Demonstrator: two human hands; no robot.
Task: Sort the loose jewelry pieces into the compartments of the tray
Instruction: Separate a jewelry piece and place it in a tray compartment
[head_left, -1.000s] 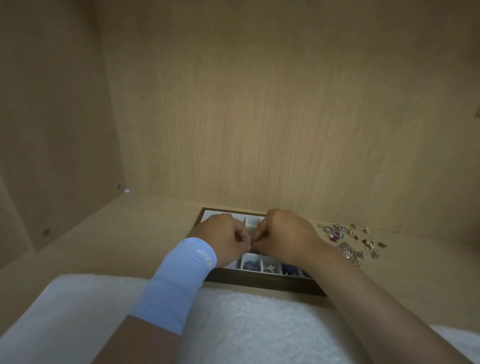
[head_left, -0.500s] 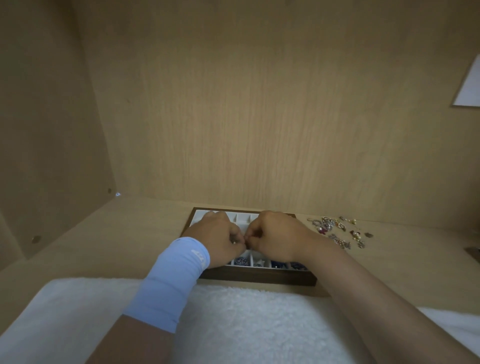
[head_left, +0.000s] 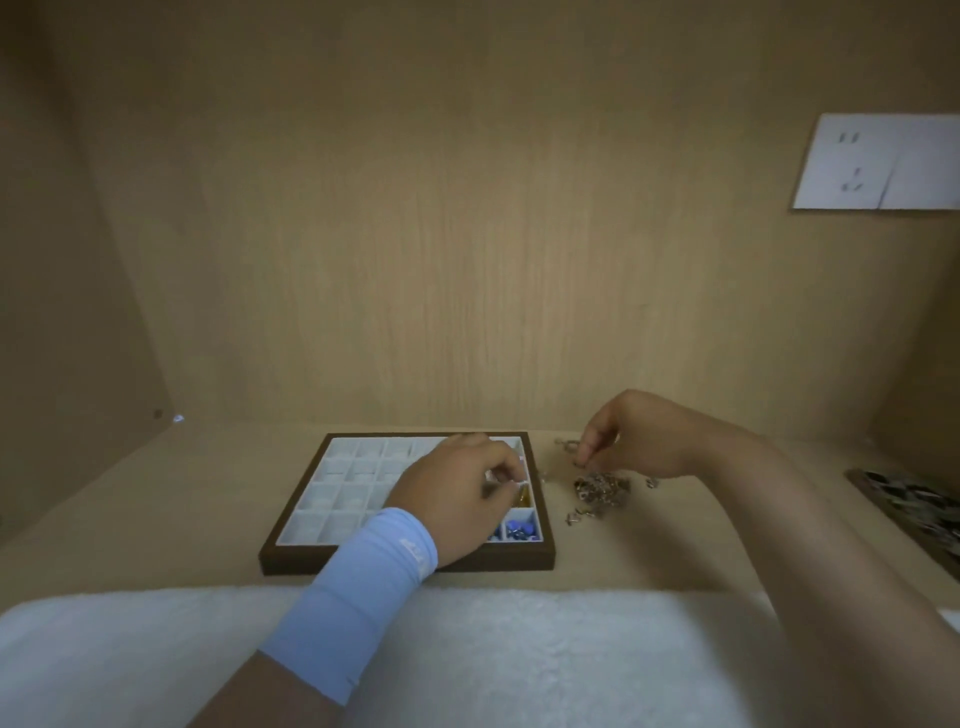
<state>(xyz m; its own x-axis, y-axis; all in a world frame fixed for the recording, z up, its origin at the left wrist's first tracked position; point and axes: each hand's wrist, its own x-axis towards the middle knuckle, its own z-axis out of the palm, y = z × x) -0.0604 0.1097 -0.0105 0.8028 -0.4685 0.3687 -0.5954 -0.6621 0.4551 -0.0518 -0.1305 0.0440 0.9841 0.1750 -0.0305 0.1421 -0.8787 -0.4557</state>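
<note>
A dark-framed tray (head_left: 405, 564) with white compartments lies on the wooden shelf. Blue pieces (head_left: 519, 529) fill its near right cell and a golden piece (head_left: 523, 496) lies in the cell behind. My left hand (head_left: 457, 499), with a light blue wrist sleeve, hovers over the tray's right side, fingertips pinched on a small pale piece above the golden cell. My right hand (head_left: 628, 436) is to the right of the tray, fingers pinched down at the back of the loose jewelry pile (head_left: 600, 488); whether it grips a piece is hidden.
A white fleecy cloth (head_left: 493, 660) covers the front edge. A second dark tray with mixed pieces (head_left: 914, 506) sits at the far right. A white wall socket (head_left: 878, 163) is on the back panel. Wooden walls close in at left and behind.
The hands were together over the tray's middle. Now they have parted: the right hand went right to the loose pile, and the left hand stays over the tray's right cells.
</note>
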